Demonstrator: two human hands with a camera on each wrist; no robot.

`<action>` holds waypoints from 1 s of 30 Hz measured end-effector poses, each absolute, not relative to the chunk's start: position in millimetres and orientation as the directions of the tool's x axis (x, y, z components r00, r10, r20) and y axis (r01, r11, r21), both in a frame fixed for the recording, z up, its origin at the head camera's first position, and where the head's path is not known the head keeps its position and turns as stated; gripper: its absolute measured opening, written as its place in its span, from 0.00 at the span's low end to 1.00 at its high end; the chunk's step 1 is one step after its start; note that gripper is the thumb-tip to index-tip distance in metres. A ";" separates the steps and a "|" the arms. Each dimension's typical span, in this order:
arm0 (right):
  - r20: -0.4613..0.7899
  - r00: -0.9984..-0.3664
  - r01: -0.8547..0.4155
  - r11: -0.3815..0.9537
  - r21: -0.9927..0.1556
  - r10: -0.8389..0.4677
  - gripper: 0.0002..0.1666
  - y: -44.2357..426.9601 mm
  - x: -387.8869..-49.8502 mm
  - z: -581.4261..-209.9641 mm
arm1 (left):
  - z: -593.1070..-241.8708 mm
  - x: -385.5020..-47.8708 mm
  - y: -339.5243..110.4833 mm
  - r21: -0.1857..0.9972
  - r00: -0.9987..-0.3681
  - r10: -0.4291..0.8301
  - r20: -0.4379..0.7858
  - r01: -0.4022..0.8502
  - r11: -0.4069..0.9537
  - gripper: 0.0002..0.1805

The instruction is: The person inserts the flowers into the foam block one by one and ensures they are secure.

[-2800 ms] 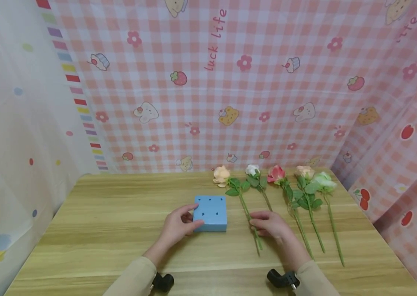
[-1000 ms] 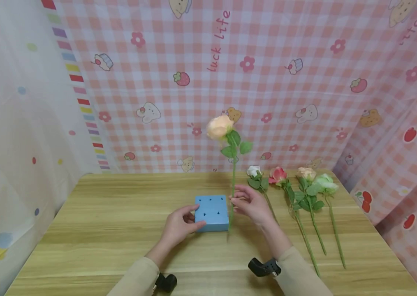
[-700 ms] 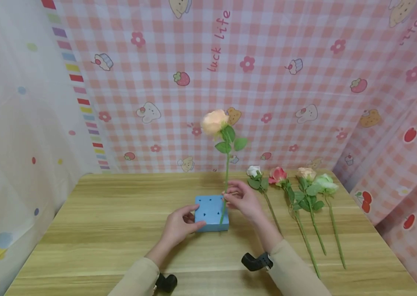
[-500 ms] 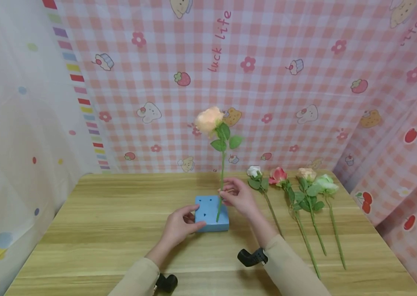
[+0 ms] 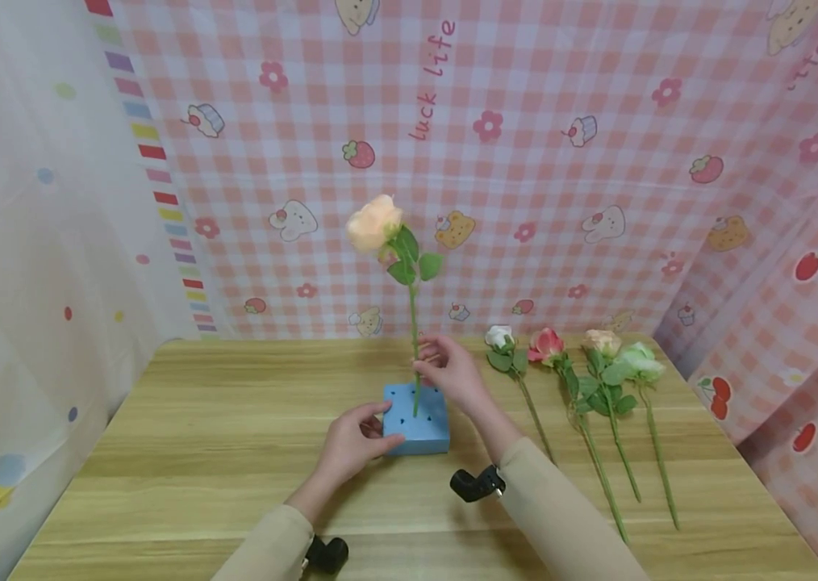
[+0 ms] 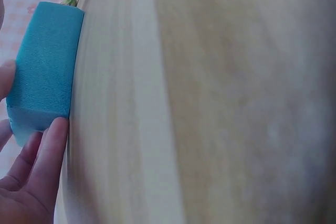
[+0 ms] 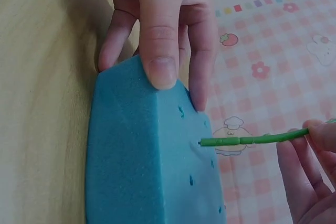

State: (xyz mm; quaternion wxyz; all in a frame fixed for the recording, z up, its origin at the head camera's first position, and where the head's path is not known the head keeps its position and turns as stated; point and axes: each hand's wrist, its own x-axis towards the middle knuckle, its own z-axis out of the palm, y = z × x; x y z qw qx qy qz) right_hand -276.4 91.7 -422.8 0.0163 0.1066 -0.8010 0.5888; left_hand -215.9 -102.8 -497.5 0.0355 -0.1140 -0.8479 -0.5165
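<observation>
A blue foam block point(image 5: 416, 446) with several small holes in its top lies on the table. My left hand point(image 5: 349, 437) holds its left side; in the left wrist view, fingertips touch the block point(image 6: 47, 61). Above it, my right hand point(image 5: 455, 375) pinches the green stem of an artificial peach rose point(image 5: 374, 223), which stands nearly upright with its bloom leaning left. In the right wrist view, the cut end of the stem point(image 7: 226, 141) points at the top face between holes; whether it touches the foam is hard to tell.
To the right on the wooden table point(image 5: 220, 452) lie a white rose point(image 5: 500, 337), a pink rose point(image 5: 545, 345), another peach rose point(image 5: 601, 342) and a pale green rose point(image 5: 639, 362). A checked curtain point(image 5: 525, 177) hangs behind the table's far edge.
My right hand picked the peach rose up from the table, turned it upright and carried it left over the block. The left hand has stayed at the block.
</observation>
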 end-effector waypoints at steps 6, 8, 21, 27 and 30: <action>0.175 -0.967 -0.224 0.295 -0.929 -0.183 0.19 83.1 -279.7 -419.8 | -498.3 -216.5 -103.4 0.867 -0.971 0.158 0.182 0.234 0.440 0.30; 0.179 -0.967 -0.227 0.290 -0.930 -0.182 0.19 80.6 -280.7 -419.0 | -498.0 -216.5 -103.3 0.866 -0.972 0.159 0.175 0.228 0.444 0.30; 0.267 -0.948 -0.312 0.359 -0.879 -0.171 0.18 64.0 -287.0 -418.2 | -498.2 -217.5 -103.1 0.875 -0.976 0.151 0.156 0.207 0.438 0.31; 0.325 -0.930 -0.367 0.398 -0.841 -0.170 0.16 60.3 -289.4 -419.7 | -498.8 -217.7 -103.3 0.871 -0.975 0.153 0.161 0.213 0.442 0.31; 0.332 -0.927 -0.375 0.414 -0.829 -0.174 0.16 59.1 -290.2 -420.9 | -499.2 -217.7 -103.4 0.870 -0.973 0.155 0.170 0.222 0.439 0.31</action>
